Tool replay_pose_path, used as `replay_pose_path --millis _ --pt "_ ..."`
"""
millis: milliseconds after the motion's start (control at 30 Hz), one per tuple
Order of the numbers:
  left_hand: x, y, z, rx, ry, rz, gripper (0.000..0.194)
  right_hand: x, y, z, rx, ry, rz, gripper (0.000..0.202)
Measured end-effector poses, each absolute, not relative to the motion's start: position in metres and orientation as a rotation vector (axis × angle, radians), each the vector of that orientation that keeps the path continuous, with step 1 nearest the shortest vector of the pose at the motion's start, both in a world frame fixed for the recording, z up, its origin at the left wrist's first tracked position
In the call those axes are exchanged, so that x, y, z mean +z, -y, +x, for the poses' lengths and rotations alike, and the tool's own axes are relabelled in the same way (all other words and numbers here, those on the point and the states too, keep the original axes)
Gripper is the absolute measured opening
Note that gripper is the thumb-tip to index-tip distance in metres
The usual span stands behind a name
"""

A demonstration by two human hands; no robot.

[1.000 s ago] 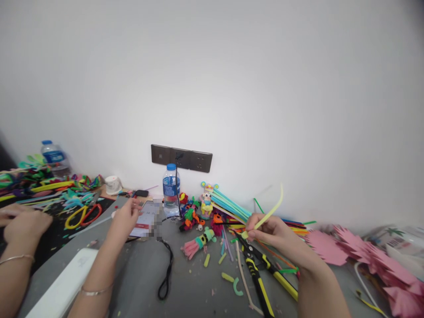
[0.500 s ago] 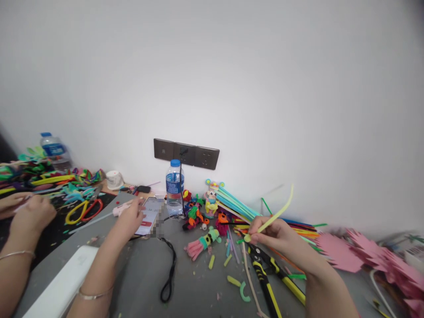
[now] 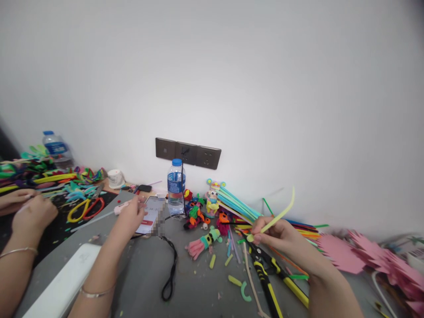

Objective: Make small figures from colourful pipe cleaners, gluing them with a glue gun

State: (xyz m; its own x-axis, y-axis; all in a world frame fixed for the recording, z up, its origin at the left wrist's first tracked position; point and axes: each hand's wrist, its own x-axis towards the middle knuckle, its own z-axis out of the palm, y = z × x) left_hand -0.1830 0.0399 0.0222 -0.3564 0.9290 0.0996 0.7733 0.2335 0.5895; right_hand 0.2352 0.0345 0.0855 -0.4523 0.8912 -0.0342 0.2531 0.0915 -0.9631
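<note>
My right hand [image 3: 276, 234] pinches a yellow-green strip [image 3: 281, 213], which curves upward from the fingertips; its small rounded end shows below them. Beneath that hand lie pliers [image 3: 263, 269] with black and yellow handles. On the left, my left hand [image 3: 130, 215] rests at the left edge of a phone [image 3: 150, 216] with a lit screen, fingers apart and nothing held. A pink object [image 3: 119, 208] is just beside it. Between my hands lies a small pink and green figure [image 3: 205, 242], with short yellow-green pieces [image 3: 212, 261] in front of it.
Another person's hands [image 3: 35, 212] are at the far left, near scissors [image 3: 84, 210]. A water bottle [image 3: 176, 187] stands behind the phone. A black cord loop [image 3: 170, 274] and a white box [image 3: 66, 282] lie in front. Pink paper shapes [image 3: 341, 252] are at the right.
The view has shifted slightly, so most things appear a little further right. My right hand keeps hold of the strip, and my left hand remains by the phone.
</note>
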Motion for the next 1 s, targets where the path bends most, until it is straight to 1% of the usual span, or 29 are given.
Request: replay_pose_path --millis 233,400,567,767,867,1000 --pt "0.024 -0.038 -0.182 0.732 -2.254 1.681 0.023 0.086 -0.033 0.236 1.378 1.761 -1.138 0.031" --pt "0.025 -0.038 -0.183 0.938 -2.193 1.576 0.025 0.086 -0.034 0.238 1.385 1.761 -1.115 0.028" --pt "0.029 -0.037 -0.180 1.077 -2.184 1.516 0.022 0.084 -0.035 0.239 1.386 1.764 -1.114 0.027" --pt "0.021 -0.041 -0.183 1.029 -2.137 1.637 0.028 0.085 -0.034 0.238 1.390 1.758 -1.113 0.027" --pt "0.011 -0.045 -0.185 0.924 -2.131 1.716 0.032 0.086 -0.034 0.238 1.405 1.751 -1.108 0.027" --pt "0.005 -0.047 -0.183 0.840 -2.129 1.824 0.030 0.085 -0.034 0.238 1.421 1.748 -1.105 0.025"
